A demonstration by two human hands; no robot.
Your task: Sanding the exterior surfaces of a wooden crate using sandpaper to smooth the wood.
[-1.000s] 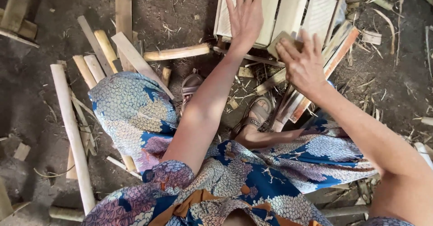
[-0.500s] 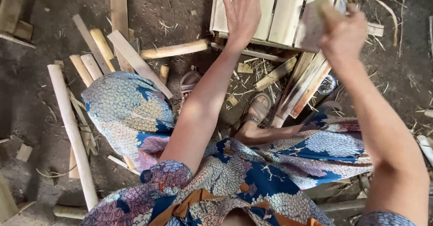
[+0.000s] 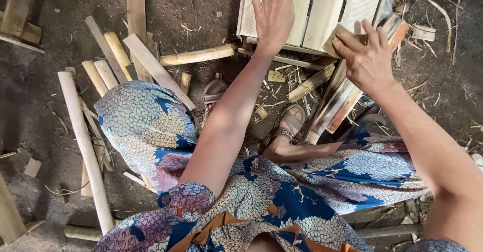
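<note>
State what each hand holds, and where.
Right hand grips a sanding block over its top. Left hand holds nothing, flat on the slatted panel.

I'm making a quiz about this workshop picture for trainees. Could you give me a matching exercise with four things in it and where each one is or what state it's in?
Things:
1. left hand
2. right hand
3. long pale pole
4. sandalled foot

Places or states:
A. lying on the dirt floor beside the patterned skirt
B. pressed flat, fingers spread, on the pale slatted panel
C. gripping a small tan sanding block at the panel's right side
D. among offcuts just below the panel

Pairs: 1-B, 2-C, 3-A, 4-D
</note>
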